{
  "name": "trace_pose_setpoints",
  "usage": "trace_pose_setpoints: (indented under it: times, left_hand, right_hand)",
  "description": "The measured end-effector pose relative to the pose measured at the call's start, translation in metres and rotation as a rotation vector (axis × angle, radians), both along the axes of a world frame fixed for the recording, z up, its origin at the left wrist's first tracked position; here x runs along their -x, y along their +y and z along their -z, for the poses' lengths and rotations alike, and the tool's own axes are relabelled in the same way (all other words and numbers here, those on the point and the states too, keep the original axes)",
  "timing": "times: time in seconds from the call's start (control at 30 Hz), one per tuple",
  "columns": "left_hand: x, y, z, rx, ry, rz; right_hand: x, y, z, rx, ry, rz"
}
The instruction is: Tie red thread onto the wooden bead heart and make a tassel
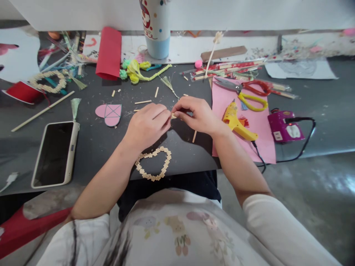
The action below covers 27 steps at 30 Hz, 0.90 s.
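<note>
Right hand, 1: fingertips pinched on 1 small pale piece, between both hands over the dark grey tabletop. Left hand, 1: fingers curled beside it; grip hidden, cannot tell. Step, as judged: fine fingertip handling; next move calls for a steady pinch. Heart-shaped outline, 1: near tabletop edge. Containers: printed tumbler, 1, contents hidden; clear plastic sleeves, several, holding wooden sticks.

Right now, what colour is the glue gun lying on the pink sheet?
The glue gun is yellow; the head view shows it best.
</note>
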<state>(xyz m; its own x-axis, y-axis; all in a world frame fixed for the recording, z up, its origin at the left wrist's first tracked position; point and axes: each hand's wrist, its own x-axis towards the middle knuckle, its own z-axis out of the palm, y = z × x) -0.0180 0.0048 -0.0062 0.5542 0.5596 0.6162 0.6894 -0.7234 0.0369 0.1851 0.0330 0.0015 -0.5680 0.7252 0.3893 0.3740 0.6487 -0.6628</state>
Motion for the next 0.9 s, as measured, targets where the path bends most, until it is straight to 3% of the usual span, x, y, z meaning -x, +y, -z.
trace_pose_setpoints:
  times: [0.33, 0.6, 0.9]
  left_hand:
    - [-0.002, -0.001, 0.002, 0.042, -0.056, -0.043]
    - [-0.004, -0.005, -0.007, 0.124, -0.189, -0.186]
    - [-0.006, -0.004, -0.004, 0.152, -0.146, -0.101]
  right_hand:
    - [0.001, -0.001, -0.001, -0.008, 0.016, -0.001]
    - [0.0, -0.001, -0.001, 0.01, 0.026, 0.01]
    - [-0.001, 0.0, -0.001, -0.018, 0.024, 0.028]
